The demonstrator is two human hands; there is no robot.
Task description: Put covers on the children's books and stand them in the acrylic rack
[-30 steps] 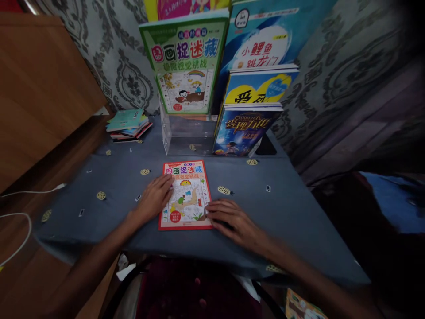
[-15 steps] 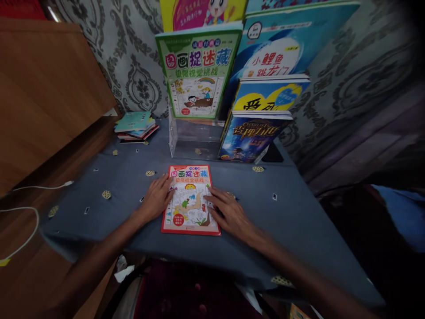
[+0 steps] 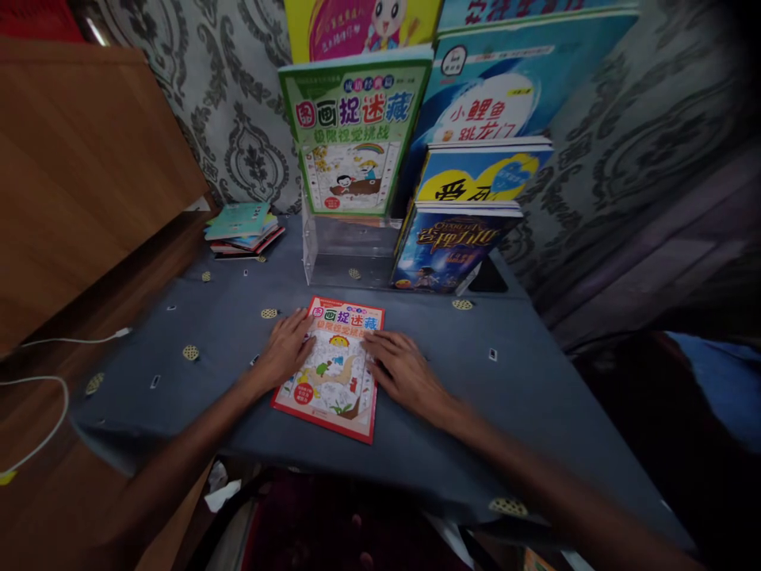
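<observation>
A red-bordered picture book [image 3: 331, 369] lies face up on the cloth-covered table, turned slightly clockwise. My left hand [image 3: 286, 349] rests against its left edge, fingertips on the cover near the upper left corner. On the other side, my right hand [image 3: 407, 373] has its fingers stretched over the right edge of the cover. Both hands are open, with fingers extended and touching the book rather than gripping it. Behind the book stands a clear acrylic rack [image 3: 350, 266], whose lowest left slot shows bare plastic. A green picture book [image 3: 357, 143] stands in the slot above.
A dark blue book [image 3: 449, 250] and other books fill the rack's right side. A small stack of thin books [image 3: 243, 226] lies at the table's back left. White cables [image 3: 77, 341] reach in from the left. A wooden cabinet [image 3: 89, 174] stands beside the table.
The red-bordered book has rotated clockwise, its lower edge swinging left and toward me. My right hand has shifted slightly left and up along the cover; my left hand has barely moved.
</observation>
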